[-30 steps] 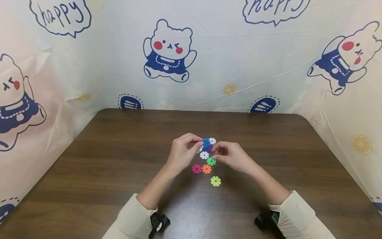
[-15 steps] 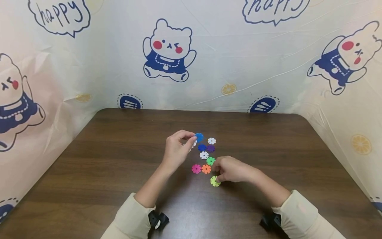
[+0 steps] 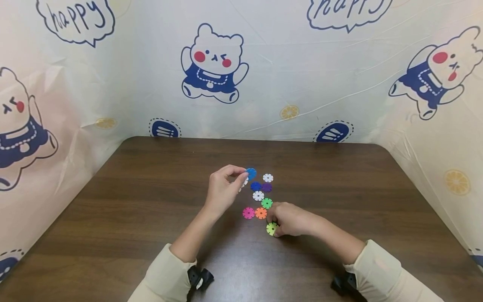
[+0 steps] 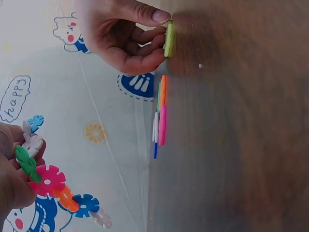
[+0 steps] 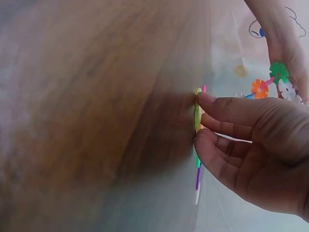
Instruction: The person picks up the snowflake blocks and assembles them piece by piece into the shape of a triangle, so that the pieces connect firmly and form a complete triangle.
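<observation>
On the brown wood-grained table [image 3: 151, 193] lie two white notched discs [image 3: 258, 196], a dark-blue disc [image 3: 255, 186], purple disc [image 3: 267, 187], green disc [image 3: 266, 203], pink disc [image 3: 248, 213], orange disc [image 3: 260, 213] and yellow-green disc [image 3: 271, 229].

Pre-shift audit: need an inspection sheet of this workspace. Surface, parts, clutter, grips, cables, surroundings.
Surface: brown table, wood-grained.
Parts: joined chain, several colours; loose on the table, two white, blue, purple, green, pink and orange discs, plus a yellow disc.
Clutter: pale speck, too small to identify.
Left grip: holds the chain.
Right grip: pinches the yellow disc; whether lifted, can't tell.
Cables: nothing seen.
Surroundings: bear-print backdrop behind the table.
</observation>
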Demonstrator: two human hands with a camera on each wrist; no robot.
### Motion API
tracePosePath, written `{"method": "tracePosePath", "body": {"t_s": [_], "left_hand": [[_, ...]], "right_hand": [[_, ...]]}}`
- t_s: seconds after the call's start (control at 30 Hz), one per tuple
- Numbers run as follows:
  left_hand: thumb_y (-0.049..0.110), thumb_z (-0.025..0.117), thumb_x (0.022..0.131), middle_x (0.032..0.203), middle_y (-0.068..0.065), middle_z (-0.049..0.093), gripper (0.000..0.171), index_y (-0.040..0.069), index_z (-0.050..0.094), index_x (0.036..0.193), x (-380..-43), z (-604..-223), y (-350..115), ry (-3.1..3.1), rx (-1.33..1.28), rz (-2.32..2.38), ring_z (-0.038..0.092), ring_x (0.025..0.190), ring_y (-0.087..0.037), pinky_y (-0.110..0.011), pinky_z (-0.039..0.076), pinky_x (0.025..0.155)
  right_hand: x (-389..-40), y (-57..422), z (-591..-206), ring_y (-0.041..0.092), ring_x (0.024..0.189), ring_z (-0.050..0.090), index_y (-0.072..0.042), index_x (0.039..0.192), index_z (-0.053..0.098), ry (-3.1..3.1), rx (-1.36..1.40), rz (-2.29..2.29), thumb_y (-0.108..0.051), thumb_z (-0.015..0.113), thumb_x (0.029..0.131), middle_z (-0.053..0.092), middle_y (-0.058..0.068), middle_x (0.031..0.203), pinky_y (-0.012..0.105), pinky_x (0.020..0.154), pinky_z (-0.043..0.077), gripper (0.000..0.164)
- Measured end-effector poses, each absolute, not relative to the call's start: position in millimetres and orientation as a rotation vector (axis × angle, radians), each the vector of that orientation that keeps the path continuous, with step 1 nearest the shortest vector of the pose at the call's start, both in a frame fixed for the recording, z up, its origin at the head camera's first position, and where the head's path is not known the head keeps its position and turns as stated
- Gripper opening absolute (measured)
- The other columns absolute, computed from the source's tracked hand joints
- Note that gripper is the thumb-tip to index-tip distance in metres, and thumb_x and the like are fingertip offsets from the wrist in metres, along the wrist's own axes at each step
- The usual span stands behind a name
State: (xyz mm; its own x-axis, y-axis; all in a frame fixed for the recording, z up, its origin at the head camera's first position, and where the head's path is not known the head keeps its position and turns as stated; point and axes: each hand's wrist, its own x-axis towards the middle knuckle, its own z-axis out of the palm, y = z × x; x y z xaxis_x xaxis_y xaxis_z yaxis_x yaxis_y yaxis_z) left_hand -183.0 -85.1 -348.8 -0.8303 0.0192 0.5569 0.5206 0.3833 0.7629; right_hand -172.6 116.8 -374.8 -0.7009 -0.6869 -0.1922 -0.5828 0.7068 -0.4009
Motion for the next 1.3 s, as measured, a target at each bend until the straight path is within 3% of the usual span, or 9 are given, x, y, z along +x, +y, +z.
{"method": "tracePosePath", "body": {"t_s": [0.2, 0.5, 0.8, 1.0, 1.3], "left_hand": [[0.005, 0.071, 0.080, 0.081, -0.005, 0.066, 0.009, 0.000, 0.070, 0.087, -182.4, -349.5, -83.6, -2.183, -0.497, -1.458, 0.057, 0.072, -0.014, -0.023, 0.047, 0.048], [0.004, 0.071, 0.080, 0.081, -0.007, 0.066, 0.009, -0.001, 0.069, 0.087, -182.6, -350.7, -79.8, -2.186, -0.557, -1.458, 0.059, 0.071, -0.015, -0.025, 0.052, 0.057], [0.003, 0.071, 0.080, 0.081, -0.004, 0.066, 0.006, 0.000, 0.069, 0.085, -182.0, -353.0, -75.0, -2.227, -0.603, -1.470, 0.060, 0.070, -0.011, -0.028, 0.053, 0.061], [0.003, 0.072, 0.079, 0.081, -0.003, 0.066, 0.007, 0.000, 0.070, 0.085, -180.3, -352.0, -72.9, -2.246, -0.609, -1.469, 0.059, 0.070, -0.009, -0.023, 0.052, 0.061], [0.003, 0.071, 0.079, 0.081, -0.003, 0.066, 0.005, 0.001, 0.070, 0.084, -179.7, -353.6, -71.6, -2.292, -0.610, -1.452, 0.059, 0.072, -0.011, -0.028, 0.053, 0.061]], "right_hand": [[-172.0, 117.2, -375.7, 0.010, 0.072, 0.048, -0.010, 0.085, 0.059, 2.587, -1.031, -0.508, -0.006, 0.079, 0.070, 0.052, -0.005, 0.080, 0.024, 0.063, 0.045, 0.025], [-176.6, 122.1, -375.2, 0.006, 0.058, 0.046, -0.010, 0.082, 0.059, 2.689, -1.062, -0.866, 0.002, 0.066, 0.080, 0.052, -0.008, 0.066, 0.022, 0.052, 0.044, 0.014], [-179.8, 124.5, -368.5, 0.015, 0.066, 0.051, -0.008, 0.085, 0.061, 2.766, -0.802, -1.312, 0.000, 0.067, 0.081, 0.055, -0.002, 0.072, 0.027, 0.057, 0.047, 0.010], [-181.9, 125.5, -368.0, 0.017, 0.068, 0.055, -0.006, 0.088, 0.063, 2.772, -0.669, -1.609, 0.000, 0.067, 0.081, 0.060, 0.003, 0.077, 0.027, 0.060, 0.049, 0.010], [-185.5, 119.9, -357.8, 0.018, 0.068, 0.064, 0.009, 0.100, 0.054, 2.333, -0.345, -2.116, 0.002, 0.058, 0.087, 0.059, 0.015, 0.082, 0.037, 0.069, 0.054, 0.015]]}}
